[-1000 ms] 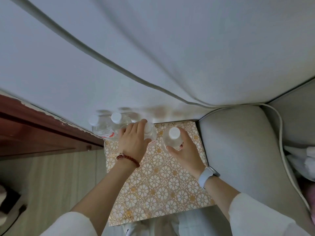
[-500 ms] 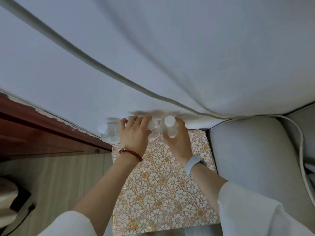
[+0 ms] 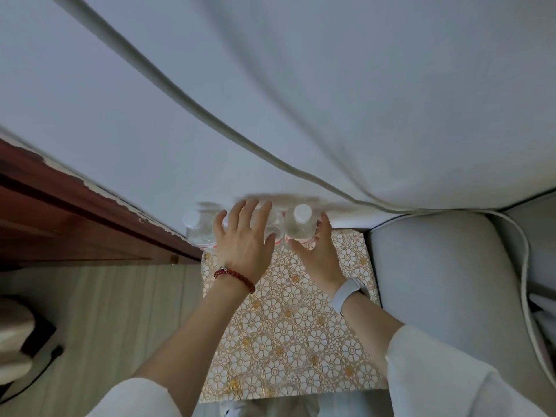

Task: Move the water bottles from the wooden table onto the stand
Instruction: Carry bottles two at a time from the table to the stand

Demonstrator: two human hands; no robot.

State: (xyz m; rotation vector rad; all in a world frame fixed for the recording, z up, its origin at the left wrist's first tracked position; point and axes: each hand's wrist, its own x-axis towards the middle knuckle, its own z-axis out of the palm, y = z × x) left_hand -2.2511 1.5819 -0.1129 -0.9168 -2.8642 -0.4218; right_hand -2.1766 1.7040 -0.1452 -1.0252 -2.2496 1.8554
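- Floral-topped stand (image 3: 288, 335) beneath both hands, running back toward the wrists.
- Water bottles (image 3: 299, 225) upright at the stand's far edge, just ahead of the fingertips, against the wall.
- Likely full: weighty, smooth clear plastic, slippery, slightly squashy; best taken around the mid-body, not the cap.
- Left hand (image 3: 245, 239) spread flat over the middle bottles, fingers straight, gripping nothing.
- Right hand (image 3: 317, 254) open around the rightmost bottle, fingers loose.
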